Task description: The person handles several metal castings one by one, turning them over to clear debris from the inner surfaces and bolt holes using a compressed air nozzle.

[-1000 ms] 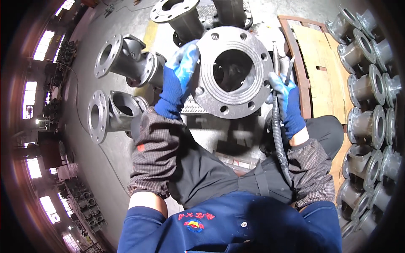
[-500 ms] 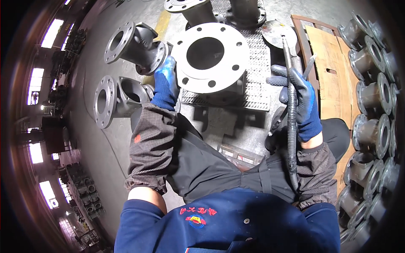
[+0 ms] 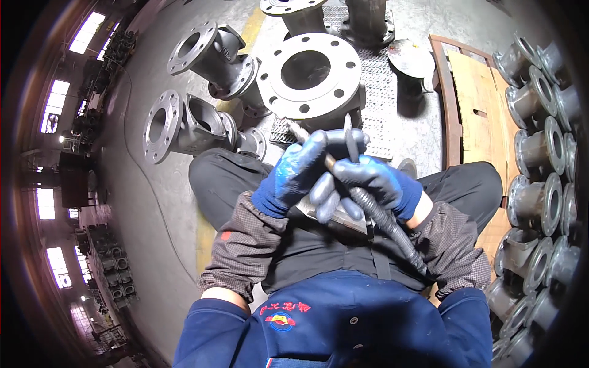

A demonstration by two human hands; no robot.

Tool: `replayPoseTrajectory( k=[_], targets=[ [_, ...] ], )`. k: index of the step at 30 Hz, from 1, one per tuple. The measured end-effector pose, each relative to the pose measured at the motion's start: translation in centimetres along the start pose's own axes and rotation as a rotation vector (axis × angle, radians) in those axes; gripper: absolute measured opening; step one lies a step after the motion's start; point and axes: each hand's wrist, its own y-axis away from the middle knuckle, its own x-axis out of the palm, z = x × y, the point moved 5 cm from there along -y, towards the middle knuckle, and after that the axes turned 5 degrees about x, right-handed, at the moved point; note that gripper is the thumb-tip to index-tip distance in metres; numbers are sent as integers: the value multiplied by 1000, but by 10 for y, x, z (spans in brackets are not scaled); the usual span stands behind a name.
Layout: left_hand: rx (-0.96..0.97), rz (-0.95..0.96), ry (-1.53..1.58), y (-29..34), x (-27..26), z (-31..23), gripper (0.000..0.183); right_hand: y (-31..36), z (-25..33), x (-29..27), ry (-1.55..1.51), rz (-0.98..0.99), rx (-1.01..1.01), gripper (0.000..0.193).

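Note:
Both my hands, in blue gloves with grey-coated fingers, meet over my lap. Running between them is a slim rod-like tool on a ribbed black hose [image 3: 392,230]. My left hand [image 3: 293,173] is closed around the tool's front end, whose pale tip pokes out above it. The tool's rear part lies in my right hand [image 3: 375,179], also closed, with a pointed grey stick [image 3: 350,138] standing up between its fingers. Where the fingers overlap, the exact grip is hidden. Just beyond the hands stands a grey flanged pipe fitting [image 3: 276,83], its round bolt-holed flange facing up.
More flanged fittings stand at the left [image 3: 162,126] and far side [image 3: 294,7]. A ridged metal plate [image 3: 377,101] lies under the central fitting. A round disc-topped stand [image 3: 411,56] is to its right. Beyond it, a wooden pallet [image 3: 475,92] borders rows of fittings [image 3: 540,144].
My left hand has left the flanged fitting and come back to the tool's front end. My right hand has brought the tool inward from the right, away from the disc-topped stand.

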Motion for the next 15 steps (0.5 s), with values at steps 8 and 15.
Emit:
replayPoseTrajectory(
  k=[8,15],
  targets=[
    [234,-201,-394,-16,-13,30,44,3,0,-22,1439,-886,-153,28],
    [-431,430,-1228,5,-43,57,47,44,12,-82,1080,-579,203,41]
  ],
)
